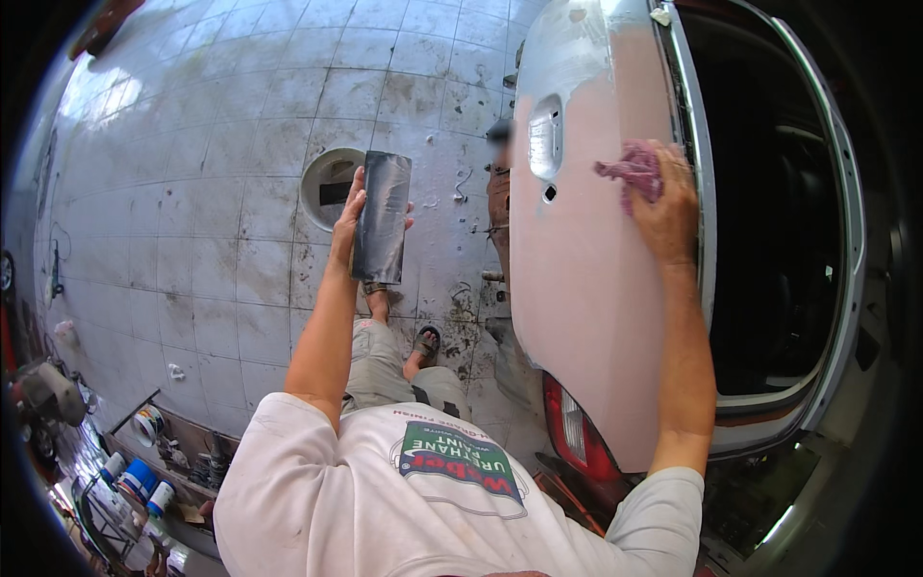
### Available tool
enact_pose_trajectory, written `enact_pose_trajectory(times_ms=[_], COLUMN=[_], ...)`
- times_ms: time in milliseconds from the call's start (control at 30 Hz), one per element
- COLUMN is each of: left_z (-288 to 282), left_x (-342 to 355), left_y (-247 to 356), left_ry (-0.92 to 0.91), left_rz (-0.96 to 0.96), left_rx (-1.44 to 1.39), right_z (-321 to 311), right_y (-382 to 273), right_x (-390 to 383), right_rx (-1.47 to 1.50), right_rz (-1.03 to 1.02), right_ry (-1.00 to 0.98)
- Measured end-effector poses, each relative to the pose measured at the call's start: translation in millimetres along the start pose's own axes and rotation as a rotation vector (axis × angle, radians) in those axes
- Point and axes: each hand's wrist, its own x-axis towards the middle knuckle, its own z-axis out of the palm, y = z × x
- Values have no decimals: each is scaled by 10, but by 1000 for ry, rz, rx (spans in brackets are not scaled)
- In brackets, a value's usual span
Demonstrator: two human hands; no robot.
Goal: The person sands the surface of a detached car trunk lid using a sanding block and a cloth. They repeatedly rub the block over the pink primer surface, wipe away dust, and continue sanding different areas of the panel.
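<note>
My left hand (350,221) is raised over the floor, fingers wrapped round a dark, flat sanding block (383,219). The block's long face is turned up, smeared with pale residue and wet-looking. Over on the right, my right hand (670,219) grips a crumpled maroon rag (635,169). It presses the rag to a car's back panel (596,279), near the window edge. Dull pink primer covers most of this panel, and bare grey patches show at its far end. A silvery handle recess (545,137) and a small dark hole (549,194) lie left of the rag.
Behind my left hand, a round pale bucket (311,197) stands on the stained tile floor (207,231). A red tail light (575,423) sits at the panel's near corner. Paint cans (139,478) and other clutter fill the lower left. The dark window opening (769,212) borders the panel.
</note>
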Motion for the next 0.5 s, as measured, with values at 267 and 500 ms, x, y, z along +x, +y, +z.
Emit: enact_pose_trajectory(times_ms=[267,500], left_z=[550,477], left_x=[-834,-1176], left_y=[-470,-580], left_ry=[-187,-210], left_rz=[29,-63], left_rx=[-126,-226], right_z=[194,14], right_y=[-2142,-1583], right_x=[-627,-1016], right_rx=[626,-121], right_rz=[42,-264], right_ry=[-397,-609])
